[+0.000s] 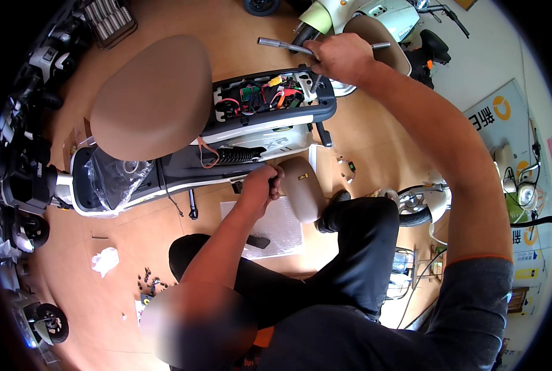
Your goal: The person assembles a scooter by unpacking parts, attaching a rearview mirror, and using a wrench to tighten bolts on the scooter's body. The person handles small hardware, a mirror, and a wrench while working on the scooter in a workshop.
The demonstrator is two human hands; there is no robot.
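My right hand is closed around a metal three-armed socket wrench above the tail of a scooter. One arm of the wrench points down to the tail frame; whether its tip sits on a bolt cannot be made out. My left hand is curled beside the scooter's near side, next to a brown padded backrest. Anything inside its fingers is hidden. The brown seat is tipped up, exposing a compartment of coloured wires.
Bubble wrap lies on the floor between my legs and the scooter. Loose small black parts and a crumpled white bag are at the left. Another pale green scooter stands beyond; several more line the left side. A white board leans right.
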